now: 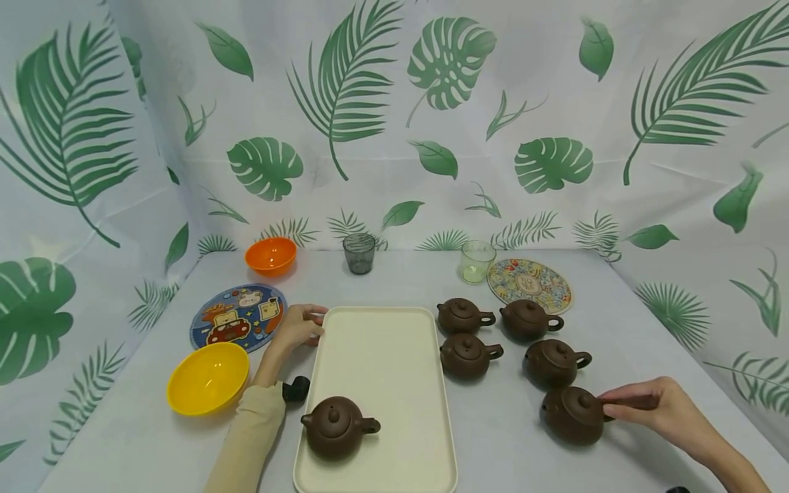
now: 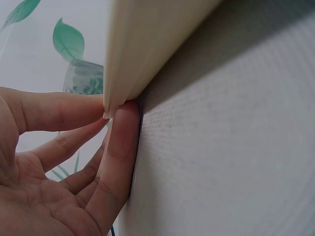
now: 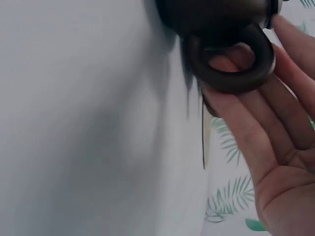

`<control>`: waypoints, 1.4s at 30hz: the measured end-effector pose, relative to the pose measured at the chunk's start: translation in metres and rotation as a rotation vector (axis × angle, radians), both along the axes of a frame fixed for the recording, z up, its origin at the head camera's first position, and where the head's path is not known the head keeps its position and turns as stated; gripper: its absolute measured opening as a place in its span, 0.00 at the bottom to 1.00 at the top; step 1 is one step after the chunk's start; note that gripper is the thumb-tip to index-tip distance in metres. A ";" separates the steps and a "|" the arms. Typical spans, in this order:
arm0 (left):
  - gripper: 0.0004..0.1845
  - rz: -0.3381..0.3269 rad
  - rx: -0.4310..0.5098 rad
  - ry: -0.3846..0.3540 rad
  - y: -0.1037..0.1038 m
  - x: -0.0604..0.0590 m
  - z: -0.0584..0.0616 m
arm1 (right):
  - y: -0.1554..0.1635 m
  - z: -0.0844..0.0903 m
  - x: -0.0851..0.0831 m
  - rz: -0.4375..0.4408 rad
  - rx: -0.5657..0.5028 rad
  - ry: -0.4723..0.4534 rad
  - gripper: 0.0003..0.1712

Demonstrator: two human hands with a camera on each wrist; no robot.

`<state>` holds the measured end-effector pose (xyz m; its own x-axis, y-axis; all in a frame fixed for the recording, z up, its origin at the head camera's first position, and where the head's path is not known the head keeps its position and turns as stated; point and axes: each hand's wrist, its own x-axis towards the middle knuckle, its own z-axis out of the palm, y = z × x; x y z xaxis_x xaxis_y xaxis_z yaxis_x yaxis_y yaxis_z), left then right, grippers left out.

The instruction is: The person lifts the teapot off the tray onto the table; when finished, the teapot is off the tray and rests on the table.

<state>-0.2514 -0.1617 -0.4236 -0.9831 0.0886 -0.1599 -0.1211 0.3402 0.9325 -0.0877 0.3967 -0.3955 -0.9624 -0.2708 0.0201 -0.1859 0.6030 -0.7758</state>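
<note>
My left hand point(image 1: 301, 326) pinches the left edge of a cream rectangular tray point(image 1: 382, 356) near its far corner. Close up in the left wrist view, the fingers point(image 2: 123, 132) meet the rim from both sides. One brown teapot point(image 1: 333, 435) stands at the near left of the tray, its handle toward the right. On the table to the right, my right hand point(image 1: 662, 414) grips another brown teapot point(image 1: 573, 416) at its handle. That handle point(image 3: 236, 81) appears as a dark loop in the right wrist view, fingers around it.
Several more brown teapots point(image 1: 555, 363) stand between the tray and my right hand. Left are a yellow bowl point(image 1: 209, 380) and a blue cartoon mat point(image 1: 237, 318). Farther back are an orange bowl point(image 1: 271, 257), a grey glass point(image 1: 359, 253), a greenish glass point(image 1: 477, 260) and a patterned round mat point(image 1: 542, 284).
</note>
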 end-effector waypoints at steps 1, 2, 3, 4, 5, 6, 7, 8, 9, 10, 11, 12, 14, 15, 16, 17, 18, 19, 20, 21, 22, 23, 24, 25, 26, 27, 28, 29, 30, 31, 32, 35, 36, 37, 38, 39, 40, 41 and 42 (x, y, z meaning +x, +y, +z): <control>0.24 0.001 0.001 0.001 0.000 0.000 0.000 | -0.002 0.002 0.000 -0.013 -0.005 0.014 0.09; 0.24 -0.001 0.001 0.004 0.000 0.000 0.000 | -0.005 0.004 0.000 -0.028 -0.004 0.037 0.09; 0.24 -0.002 0.000 0.007 0.000 0.000 0.000 | -0.008 0.007 0.000 -0.046 -0.001 0.048 0.10; 0.24 -0.002 0.001 0.008 0.000 0.000 0.000 | -0.012 0.010 -0.001 -0.056 0.000 0.063 0.10; 0.24 -0.003 0.002 0.009 0.000 0.001 0.000 | -0.017 0.013 -0.002 -0.068 0.006 0.075 0.10; 0.24 -0.003 0.003 0.009 0.000 0.001 0.000 | -0.022 0.016 -0.003 -0.075 0.013 0.091 0.11; 0.24 -0.004 0.002 0.009 0.000 0.001 0.000 | -0.028 0.019 -0.005 -0.080 0.020 0.105 0.11; 0.24 -0.004 0.001 0.009 0.000 0.001 0.000 | -0.035 0.022 -0.007 -0.083 0.029 0.115 0.11; 0.24 -0.003 0.000 0.007 0.000 0.001 0.000 | -0.041 0.025 -0.009 -0.080 0.034 0.123 0.12; 0.24 -0.003 -0.001 0.007 0.000 0.001 0.000 | -0.048 0.026 -0.012 -0.068 0.027 0.142 0.11; 0.23 -0.003 -0.002 0.008 0.000 0.001 -0.001 | -0.056 0.029 -0.014 -0.060 0.024 0.148 0.11; 0.23 -0.003 0.000 0.008 0.000 0.001 -0.001 | -0.064 0.031 -0.016 -0.051 0.019 0.154 0.11; 0.23 -0.010 0.000 0.012 0.000 0.001 -0.001 | -0.083 0.035 -0.020 -0.029 0.002 0.164 0.11; 0.23 -0.014 0.000 0.014 0.000 0.001 -0.001 | -0.093 0.036 -0.022 -0.009 -0.017 0.172 0.11; 0.23 -0.018 0.001 0.016 0.000 0.001 -0.001 | -0.103 0.037 -0.023 0.015 -0.040 0.174 0.11; 0.23 -0.019 0.003 0.018 0.001 0.002 -0.001 | -0.114 0.037 -0.025 0.038 -0.059 0.173 0.11; 0.23 -0.020 0.003 0.018 0.001 0.002 -0.001 | -0.125 0.036 -0.027 0.067 -0.084 0.172 0.11; 0.23 -0.022 0.000 0.019 0.000 0.002 -0.001 | -0.136 0.035 -0.028 0.102 -0.110 0.165 0.11; 0.23 -0.022 -0.001 0.018 0.000 0.002 -0.001 | -0.147 0.033 -0.030 0.135 -0.134 0.158 0.11; 0.23 -0.020 -0.002 0.018 0.000 0.002 -0.001 | -0.158 0.031 -0.031 0.165 -0.154 0.142 0.12; 0.23 -0.018 -0.004 0.016 0.000 0.002 -0.001 | -0.169 0.029 -0.032 0.193 -0.169 0.122 0.13; 0.23 -0.016 -0.005 0.016 0.000 0.001 -0.001 | -0.180 0.027 -0.033 0.218 -0.178 0.109 0.13; 0.23 -0.016 -0.005 0.015 0.000 0.001 -0.001 | -0.191 0.025 -0.034 0.239 -0.188 0.090 0.13; 0.23 -0.017 -0.005 0.016 -0.001 0.001 -0.001 | -0.201 0.023 -0.034 0.258 -0.196 0.071 0.14; 0.23 -0.017 -0.002 0.017 -0.001 0.001 -0.001 | -0.211 0.021 -0.034 0.274 -0.198 0.061 0.15; 0.23 -0.019 0.000 0.018 -0.001 0.001 -0.001 | -0.220 0.019 -0.034 0.292 -0.206 0.047 0.15; 0.24 -0.017 0.001 0.016 -0.001 0.001 -0.002 | -0.229 0.017 -0.033 0.311 -0.215 0.041 0.15; 0.24 -0.016 0.002 0.015 -0.001 0.002 -0.002 | -0.238 0.016 -0.033 0.325 -0.222 0.038 0.16; 0.24 -0.016 0.001 0.012 -0.001 0.002 -0.002 | -0.246 0.014 -0.032 0.336 -0.230 0.030 0.16; 0.24 -0.016 -0.001 0.009 -0.002 0.002 -0.002 | -0.254 0.013 -0.031 0.345 -0.233 0.028 0.17; 0.24 -0.013 -0.002 0.006 -0.002 0.002 -0.002 | -0.261 0.011 -0.030 0.348 -0.231 0.028 0.17; 0.24 -0.009 -0.007 0.000 -0.002 0.002 -0.003 | -0.278 0.008 -0.028 0.343 -0.210 0.019 0.18; 0.24 -0.008 -0.006 0.001 -0.002 0.002 -0.003 | -0.283 0.008 -0.028 0.342 -0.204 0.010 0.17; 0.24 -0.007 -0.005 0.003 -0.002 0.001 -0.003 | -0.288 0.007 -0.028 0.341 -0.197 0.002 0.17; 0.24 -0.007 -0.005 0.005 -0.002 0.001 -0.003 | -0.292 0.007 -0.028 0.338 -0.190 -0.010 0.17; 0.24 -0.008 -0.003 0.006 -0.001 0.001 -0.003 | -0.295 0.007 -0.028 0.340 -0.187 -0.020 0.17; 0.24 -0.008 -0.001 0.008 -0.001 0.001 -0.003 | -0.298 0.007 -0.028 0.341 -0.186 -0.032 0.16; 0.24 -0.009 0.000 0.008 -0.001 0.001 -0.002 | -0.301 0.006 -0.028 0.342 -0.189 -0.044 0.16; 0.24 -0.009 -0.001 0.009 -0.001 0.001 -0.002 | -0.303 0.006 -0.027 0.345 -0.197 -0.056 0.15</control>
